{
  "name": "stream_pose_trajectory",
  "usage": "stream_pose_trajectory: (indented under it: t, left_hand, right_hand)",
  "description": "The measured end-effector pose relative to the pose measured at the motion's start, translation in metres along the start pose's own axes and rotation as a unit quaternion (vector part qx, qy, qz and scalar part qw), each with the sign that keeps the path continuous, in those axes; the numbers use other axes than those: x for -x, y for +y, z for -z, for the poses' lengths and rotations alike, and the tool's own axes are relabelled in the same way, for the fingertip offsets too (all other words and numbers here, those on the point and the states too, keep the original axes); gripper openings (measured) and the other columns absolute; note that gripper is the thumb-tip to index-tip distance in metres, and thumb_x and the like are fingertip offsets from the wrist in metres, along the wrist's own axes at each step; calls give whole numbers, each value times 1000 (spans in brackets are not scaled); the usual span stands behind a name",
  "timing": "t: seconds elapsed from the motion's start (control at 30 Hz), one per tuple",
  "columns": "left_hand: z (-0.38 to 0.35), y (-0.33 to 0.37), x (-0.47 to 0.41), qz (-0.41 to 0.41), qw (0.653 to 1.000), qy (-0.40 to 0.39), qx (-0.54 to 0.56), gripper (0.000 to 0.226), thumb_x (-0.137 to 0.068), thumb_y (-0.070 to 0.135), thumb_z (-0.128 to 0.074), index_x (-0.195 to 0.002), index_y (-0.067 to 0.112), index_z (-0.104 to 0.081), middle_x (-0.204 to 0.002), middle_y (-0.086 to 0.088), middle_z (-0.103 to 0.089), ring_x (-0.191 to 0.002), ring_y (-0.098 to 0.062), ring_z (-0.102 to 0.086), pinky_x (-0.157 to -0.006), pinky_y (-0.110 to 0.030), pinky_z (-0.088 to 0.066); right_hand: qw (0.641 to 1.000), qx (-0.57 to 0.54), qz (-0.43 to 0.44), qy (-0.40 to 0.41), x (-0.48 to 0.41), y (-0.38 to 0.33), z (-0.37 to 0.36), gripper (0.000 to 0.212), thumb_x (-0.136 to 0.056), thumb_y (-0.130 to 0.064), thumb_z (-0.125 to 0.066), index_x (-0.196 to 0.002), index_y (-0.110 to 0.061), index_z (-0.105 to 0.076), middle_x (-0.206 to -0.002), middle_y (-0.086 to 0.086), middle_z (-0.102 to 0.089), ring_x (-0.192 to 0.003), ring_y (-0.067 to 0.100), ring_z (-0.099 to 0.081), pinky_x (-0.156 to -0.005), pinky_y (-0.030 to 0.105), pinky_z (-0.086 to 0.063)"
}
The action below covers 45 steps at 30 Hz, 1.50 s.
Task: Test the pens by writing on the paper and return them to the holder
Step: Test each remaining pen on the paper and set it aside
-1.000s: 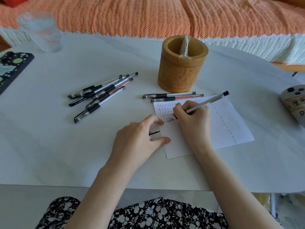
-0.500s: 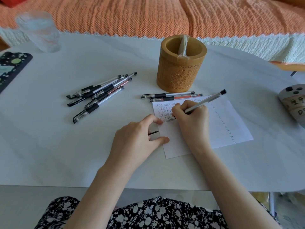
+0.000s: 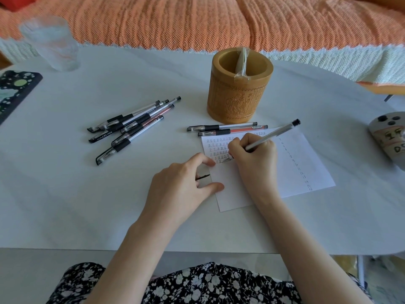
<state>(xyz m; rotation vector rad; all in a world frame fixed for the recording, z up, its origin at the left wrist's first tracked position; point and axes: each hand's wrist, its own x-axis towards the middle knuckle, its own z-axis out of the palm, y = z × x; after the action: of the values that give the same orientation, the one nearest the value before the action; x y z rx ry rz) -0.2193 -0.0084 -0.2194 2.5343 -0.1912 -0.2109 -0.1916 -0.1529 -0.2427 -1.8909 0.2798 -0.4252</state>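
Bright soft daylight, faint shadows, edges warped

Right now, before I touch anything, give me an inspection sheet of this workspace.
Surface: white table, well lit.
Job's things: paper part-filled with marks; carved holder upright behind it, a clear-wrapped item inside; two pens along the paper's top edge; pile of pens to the left.
Clutter: glass far left; dark patterned tray at left edge; rounded object at right edge.
Hands: right hand grips a pen, tip on the paper; left hand holds a pen cap, fingers at the paper's edge.
Cables: nothing seen.
Surroundings: orange sofa behind the table.
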Motion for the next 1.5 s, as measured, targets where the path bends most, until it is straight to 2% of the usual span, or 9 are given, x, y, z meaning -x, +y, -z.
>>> stream_pose_trajectory:
  t: [0.13, 0.3, 0.37, 0.5, 0.8, 1.03, 1.17, 1.33, 1.5]
  left_hand:
    - [0, 0, 1, -36, 997, 12, 70, 38, -73, 52, -65, -107, 39, -51, -64, 12, -45, -60, 3, -54, -58, -16, -37]
    - [2, 4, 2, -76, 964, -53, 250, 22, -93, 15, -47, -112, 23, -39, -68, -1, -45, -56, -8, -38, -56, -17, -33]
    - [1, 5, 2, -82, 954, -84, 277, 23, -95, 11, -43, -113, 24, -38, -81, -10, -51, -65, -15, -43, -61, -18, -34]
    - [-2, 6, 3, -89, 946, -110, 291, 23, -97, 13, -39, -112, 31, -35, -75, 10, -50, -84, -24, -48, -76, -27, -38]
    - [-2, 8, 5, -118, 946, -106, 281, 27, -98, 13, -39, -118, 30, -32, -77, 14, -52, -81, -19, -48, -77, -25, -36]
    - [-2, 8, 3, -128, 951, -66, 275, 22, -97, 15, -44, -113, 26, -36, -79, 10, -64, -68, -7, -50, -70, -22, -39]
    - [0, 4, -1, -116, 949, -10, 293, 15, -93, 15, -52, -108, 13, -49, -80, 9, -71, -58, -10, -50, -63, -16, -42]
    - [2, 0, -2, -105, 952, 49, 282, 14, -88, 25, -60, -81, 15, -66, -63, 6, -68, -43, -6, -38, -46, -13, -31]
    - [0, 4, 0, -97, 958, 93, 254, 17, -89, 21, -60, -77, 13, -68, -51, 4, -55, -39, -6, -39, -43, -10, -25]
  right_hand:
    - [994, -97, -42, -5, -6, -5, 7, 41, -85, -14, -63, -46, -12, -51, -50, 10, -56, -52, 13, -48, -48, 19, -33]
    - [946, -284, -93, -124, -8, -19, 25, 38, -82, -25, -68, -58, -14, -40, -47, -4, -30, -41, 12, -25, -43, 24, -17]
    - [948, -270, -84, -146, -3, -21, 27, 40, -80, -25, -68, -58, -14, -37, -45, -4, -29, -41, 13, -24, -43, 24, -16]
    - [957, -227, -87, -156, 2, -22, 26, 43, -87, -9, -64, -55, -12, -35, -42, -7, -31, -40, 12, -25, -41, 21, -21]
    - [965, -205, -87, -136, 2, -20, 29, 43, -86, -1, -59, -53, -13, -35, -41, -10, -31, -38, 9, -26, -42, 21, -23]
    - [956, -179, -77, -218, 5, -21, 29, 41, -73, -32, -76, -57, -11, -45, -43, -7, -36, -41, 12, -29, -43, 20, -25]
    - [943, -206, -81, -249, 4, -19, 33, 38, -76, -43, -68, -76, -5, -65, -52, -3, -45, -51, 14, -37, -49, 22, -28]
    - [949, -198, -86, -228, 4, -20, 34, 30, -79, -38, -58, -82, -12, -73, -58, -3, -55, -55, 11, -44, -52, 20, -33]
    - [953, -194, -82, -219, 4, -19, 31, 29, -78, -37, -59, -83, -12, -73, -58, -2, -53, -54, 10, -43, -52, 17, -38]
